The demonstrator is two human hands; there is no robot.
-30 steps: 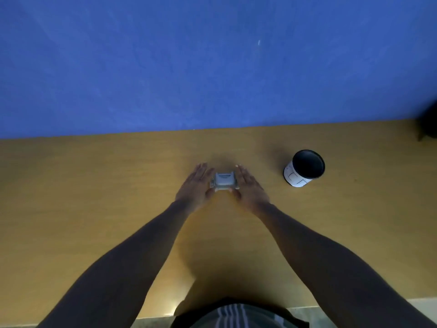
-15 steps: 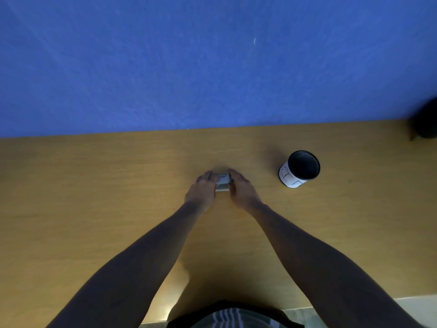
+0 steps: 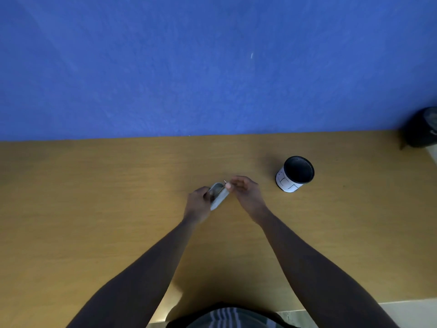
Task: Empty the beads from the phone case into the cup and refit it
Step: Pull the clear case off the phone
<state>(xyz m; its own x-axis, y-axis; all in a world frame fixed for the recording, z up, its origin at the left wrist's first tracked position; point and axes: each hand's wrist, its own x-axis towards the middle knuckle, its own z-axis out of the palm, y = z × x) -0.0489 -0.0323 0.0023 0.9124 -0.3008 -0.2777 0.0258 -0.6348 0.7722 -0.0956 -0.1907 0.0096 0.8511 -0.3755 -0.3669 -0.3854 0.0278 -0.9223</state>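
A small grey phone with its case [image 3: 218, 196] is tilted up off the wooden table [image 3: 94, 197], near the middle. My left hand [image 3: 198, 204] grips its left side. My right hand [image 3: 243, 191] pinches the case's upper right edge with thumb and fingertips. Any beads are too small to make out. A white cup [image 3: 294, 175] with a black inside stands upright to the right, about a hand's width from my right hand.
A blue wall [image 3: 212, 67] rises directly behind the table's far edge. A dark object [image 3: 422, 131] sits at the far right corner. The table's near edge runs just in front of my striped clothing [image 3: 224, 318].
The phone lay flat between my open hands a second ago. Both hands closed on it, and it is now tilted up on its side with my right fingers at its edge.
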